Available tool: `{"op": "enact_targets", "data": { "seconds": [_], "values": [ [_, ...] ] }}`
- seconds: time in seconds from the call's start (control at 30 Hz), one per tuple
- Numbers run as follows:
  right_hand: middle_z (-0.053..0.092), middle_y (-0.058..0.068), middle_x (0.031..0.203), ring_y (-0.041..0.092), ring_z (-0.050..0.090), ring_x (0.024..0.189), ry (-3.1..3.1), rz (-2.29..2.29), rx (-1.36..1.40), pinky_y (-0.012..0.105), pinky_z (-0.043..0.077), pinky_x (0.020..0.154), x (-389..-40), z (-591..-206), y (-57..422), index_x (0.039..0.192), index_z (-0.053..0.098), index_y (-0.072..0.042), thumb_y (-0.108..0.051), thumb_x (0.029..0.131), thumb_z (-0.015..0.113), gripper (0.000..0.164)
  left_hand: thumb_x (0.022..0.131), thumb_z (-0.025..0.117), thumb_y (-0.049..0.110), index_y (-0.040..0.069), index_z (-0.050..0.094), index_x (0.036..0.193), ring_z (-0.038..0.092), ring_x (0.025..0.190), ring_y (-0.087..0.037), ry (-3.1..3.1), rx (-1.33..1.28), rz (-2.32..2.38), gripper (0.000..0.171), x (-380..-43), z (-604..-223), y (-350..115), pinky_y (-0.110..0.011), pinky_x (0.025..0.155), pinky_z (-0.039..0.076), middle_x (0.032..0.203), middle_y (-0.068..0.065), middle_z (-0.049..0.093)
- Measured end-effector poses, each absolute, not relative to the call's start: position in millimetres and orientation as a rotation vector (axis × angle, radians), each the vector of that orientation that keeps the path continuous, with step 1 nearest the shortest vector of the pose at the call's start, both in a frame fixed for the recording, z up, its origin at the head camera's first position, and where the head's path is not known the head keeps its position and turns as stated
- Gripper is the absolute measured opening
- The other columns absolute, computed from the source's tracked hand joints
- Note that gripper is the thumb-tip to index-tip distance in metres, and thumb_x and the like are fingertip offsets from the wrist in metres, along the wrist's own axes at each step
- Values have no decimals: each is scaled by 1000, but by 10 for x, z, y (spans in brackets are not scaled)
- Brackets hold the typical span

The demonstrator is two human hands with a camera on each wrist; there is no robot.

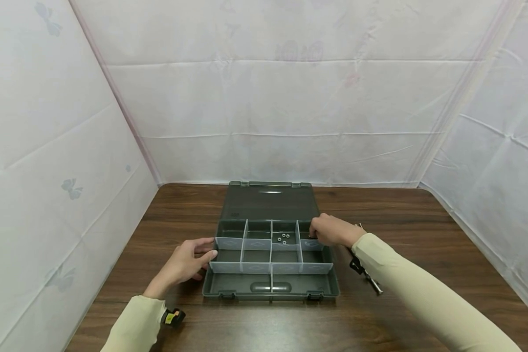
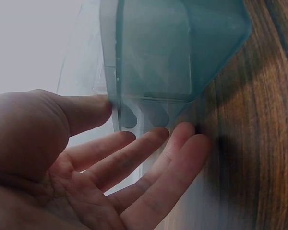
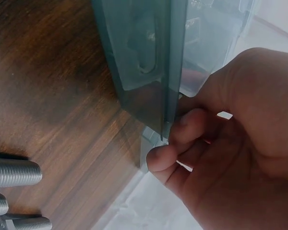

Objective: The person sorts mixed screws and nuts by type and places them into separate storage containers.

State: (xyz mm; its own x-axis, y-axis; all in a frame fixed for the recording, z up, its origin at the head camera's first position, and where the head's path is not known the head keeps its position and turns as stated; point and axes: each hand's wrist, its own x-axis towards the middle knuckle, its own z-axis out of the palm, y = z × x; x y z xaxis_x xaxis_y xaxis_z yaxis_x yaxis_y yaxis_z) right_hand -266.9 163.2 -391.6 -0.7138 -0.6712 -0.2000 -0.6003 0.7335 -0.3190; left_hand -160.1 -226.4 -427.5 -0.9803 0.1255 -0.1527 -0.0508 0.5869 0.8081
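A dark translucent divided box [image 1: 237, 282] lies on the table with its lid [image 1: 270, 200] folded back. My left hand [image 1: 182, 261] rests at the box's left side, its thumb [image 2: 93, 112] at the rim and its fingers loosely extended along the outer wall. My right hand [image 1: 332, 230] reaches into the back right compartment with curled fingers [image 3: 189, 125]; index and thumb tips are hidden there, and I cannot tell whether they pinch anything. Several small silver nuts [image 1: 284, 235] lie in the neighbouring back compartment.
Silver bolts [image 1: 374, 283] lie right of the box, partly under my right sleeve; their threaded shafts [image 3: 17, 172] show close by in the right wrist view. Pale dividers [image 1: 257, 267] split the box. White sheeting [image 1: 268, 107] hangs behind the wooden table [image 1: 246, 327] and at both sides.
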Motion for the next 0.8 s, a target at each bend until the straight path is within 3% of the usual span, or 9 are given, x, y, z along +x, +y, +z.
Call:
{"op": "enact_targets", "data": {
  "seconds": [0.13, 0.23, 0.4, 0.67, 0.8],
  "values": [
    [73, 19, 115, 25, 73, 90, 2638, -321, -991, 32, 55, 69, -2666, -3921, 1645, 109, 78, 0, 10, 100, 45, 36, 103, 66, 17, -2, 52, 148, 70, 84, -21, 2618, 60, 1342, 51, -1603, -4266, -2258, -38, 59, 61, 134, -29, 62],
    [73, 20, 117, 27, 73, 96, 2634, -324, -1006, 32, 57, 73, -2668, -3912, 1653, 111, 78, 1, 11, 101, 45, 36, 103, 66, 18, -2, 52, 148, 70, 84, -21, 2617, 60, 1344, 51, -1610, -4259, -2255, -38, 59, 61, 133, -29, 62],
    [73, 18, 117, 22, 71, 90, 2622, -392, -1034, 31, 55, 72, -2684, -3922, 1683, 112, 77, 2, 10, 101, 45, 35, 103, 66, 18, -2, 51, 148, 70, 85, -21, 2614, 55, 1349, 51, -1619, -4259, -2248, -38, 59, 61, 133, -30, 62],
    [73, 12, 110, 18, 67, 82, 2807, -541, -1272, 35, 56, 72, -2715, -3944, 1893, 113, 76, -1, 6, 99, 54, 27, 103, 66, 20, -2, 51, 148, 71, 84, -21, 2608, 67, 1342, 52, -1627, -4264, -2244, -38, 59, 61, 134, -30, 61],
    [70, 6, 102, 16, 67, 87, 2895, -606, -1289, 36, 58, 75, -2695, -3918, 2038, 111, 76, -3, 6, 96, 60, 24, 103, 66, 20, -2, 50, 149, 71, 84, -21, 2612, 72, 1334, 53, -1618, -4257, -2266, -38, 59, 61, 135, -30, 61]
  ]
}}
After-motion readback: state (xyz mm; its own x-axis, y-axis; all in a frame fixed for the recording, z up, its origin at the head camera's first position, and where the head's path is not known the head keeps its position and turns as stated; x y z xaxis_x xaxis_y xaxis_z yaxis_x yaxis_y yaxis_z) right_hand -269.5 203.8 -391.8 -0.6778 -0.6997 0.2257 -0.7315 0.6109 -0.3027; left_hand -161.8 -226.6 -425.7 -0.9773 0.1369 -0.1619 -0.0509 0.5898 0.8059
